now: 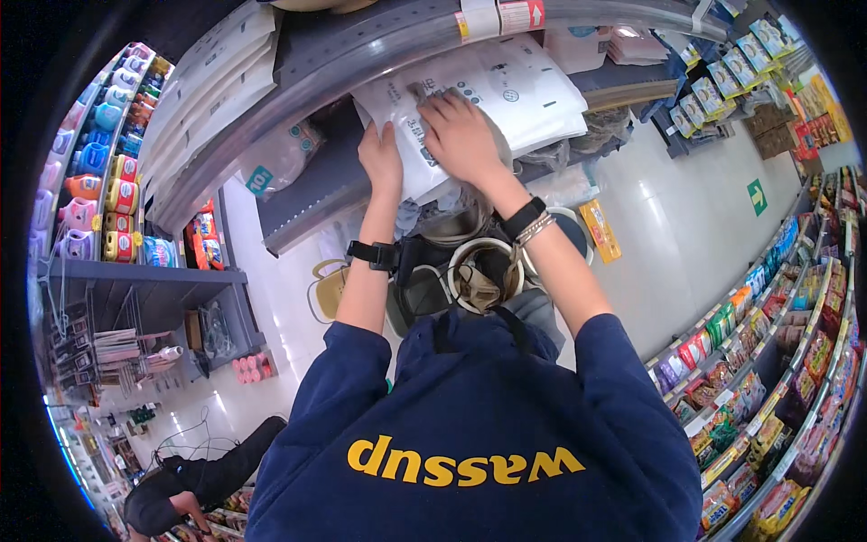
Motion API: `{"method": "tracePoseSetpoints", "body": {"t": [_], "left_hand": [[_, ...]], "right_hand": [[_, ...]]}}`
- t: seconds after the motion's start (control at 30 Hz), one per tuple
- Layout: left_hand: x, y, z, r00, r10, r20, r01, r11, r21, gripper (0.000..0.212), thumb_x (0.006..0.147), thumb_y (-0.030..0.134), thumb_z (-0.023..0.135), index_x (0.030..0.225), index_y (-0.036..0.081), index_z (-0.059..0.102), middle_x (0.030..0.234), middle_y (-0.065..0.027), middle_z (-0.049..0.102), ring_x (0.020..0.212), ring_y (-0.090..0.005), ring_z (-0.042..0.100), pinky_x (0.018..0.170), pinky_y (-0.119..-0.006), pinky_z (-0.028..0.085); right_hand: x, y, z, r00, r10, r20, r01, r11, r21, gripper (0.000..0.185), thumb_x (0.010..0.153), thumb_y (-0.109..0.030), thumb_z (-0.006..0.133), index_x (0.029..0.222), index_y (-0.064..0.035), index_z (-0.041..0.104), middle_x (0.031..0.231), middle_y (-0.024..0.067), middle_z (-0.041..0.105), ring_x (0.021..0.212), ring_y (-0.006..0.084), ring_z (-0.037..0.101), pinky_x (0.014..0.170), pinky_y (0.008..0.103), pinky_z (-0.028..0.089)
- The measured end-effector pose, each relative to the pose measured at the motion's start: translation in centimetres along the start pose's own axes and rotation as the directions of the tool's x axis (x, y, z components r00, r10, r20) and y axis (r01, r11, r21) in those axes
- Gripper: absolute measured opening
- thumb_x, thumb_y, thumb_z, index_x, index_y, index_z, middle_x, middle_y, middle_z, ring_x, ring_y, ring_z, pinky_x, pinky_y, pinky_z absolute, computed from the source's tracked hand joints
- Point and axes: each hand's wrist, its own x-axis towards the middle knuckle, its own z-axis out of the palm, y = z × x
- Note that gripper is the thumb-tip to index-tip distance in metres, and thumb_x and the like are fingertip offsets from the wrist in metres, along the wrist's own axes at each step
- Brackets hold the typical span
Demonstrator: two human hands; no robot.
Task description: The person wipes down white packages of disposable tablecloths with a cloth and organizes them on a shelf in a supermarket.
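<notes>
Several flat white plastic packages with printed writing lie stacked on the dark shelf before me. My left hand is at the near left edge of the stack, thumb over the top package and fingers along its side; the fingertips are partly hidden. Palm down, my right hand rests on the top package with its fingers spread. To the left of the stack, a clear bag of white items bears a green tag. Crumpled grey plastic sits below the stack's near edge.
A shelf rail curves above my hands. Larger white packages stand at the left. Below me are a white-rimmed bin and a dark basket. Snack shelves line the right; another person bends at lower left.
</notes>
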Motion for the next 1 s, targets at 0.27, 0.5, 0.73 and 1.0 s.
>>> {"method": "tracePoseSetpoints", "body": {"t": [0.27, 0.5, 0.73, 1.0], "left_hand": [[-0.3, -1.1, 0.3, 0.999, 0.001, -0.054, -0.003, 0.999, -0.046, 0.024, 0.08, 0.009, 0.048, 0.1, -0.003, 0.054, 0.086, -0.0224, 0.059, 0.081, -0.036, 0.057, 0.071, -0.036, 0.042], [-1.0, 0.1, 0.5, 0.998, 0.01, -0.069, -0.011, 1.0, -0.013, 0.024, 0.08, 0.01, 0.049, 0.1, -0.003, 0.054, 0.087, -0.0238, 0.058, 0.082, -0.0388, 0.056, 0.071, -0.039, 0.042], [-1.4, 1.2, 0.6, 0.992, 0.025, -0.123, -0.01, 0.993, 0.12, 0.025, 0.082, 0.011, 0.046, 0.101, -0.004, 0.053, 0.085, -0.0259, 0.057, 0.082, -0.041, 0.055, 0.069, -0.042, 0.042], [-1.6, 1.3, 0.8, 0.984, 0.053, -0.172, -0.029, 0.99, 0.141, 0.023, 0.081, 0.013, 0.047, 0.095, -0.005, 0.053, 0.082, -0.0264, 0.057, 0.079, -0.0415, 0.055, 0.065, -0.042, 0.042]], "right_hand": [[2.6, 8.7, -0.8, 0.976, 0.214, 0.026, -0.203, 0.953, -0.226, 0.036, 0.075, -0.025, 0.044, 0.103, -0.0058, 0.055, 0.109, 0.0137, 0.052, 0.105, 0.0293, 0.045, 0.09, 0.0391, 0.035], [2.4, 13.1, -0.9, 0.922, 0.383, -0.064, -0.383, 0.872, -0.304, 0.042, 0.079, -0.03, 0.041, 0.109, -0.0035, 0.051, 0.112, 0.0162, 0.05, 0.106, 0.0341, 0.044, 0.091, 0.0398, 0.034], [3.3, 7.8, -0.7, 0.971, 0.194, 0.139, -0.152, 0.952, -0.267, 0.041, 0.076, -0.025, 0.039, 0.108, -0.0007, 0.05, 0.104, 0.0162, 0.054, 0.1, 0.029, 0.048, 0.09, 0.042, 0.033], [4.3, -1.0, 2.2, 0.881, -0.138, 0.452, 0.102, 0.989, 0.104, 0.041, 0.081, -0.03, 0.037, 0.11, -0.0057, 0.051, 0.121, 0.014, 0.045, 0.114, 0.0281, 0.04, 0.095, 0.0415, 0.031]]}}
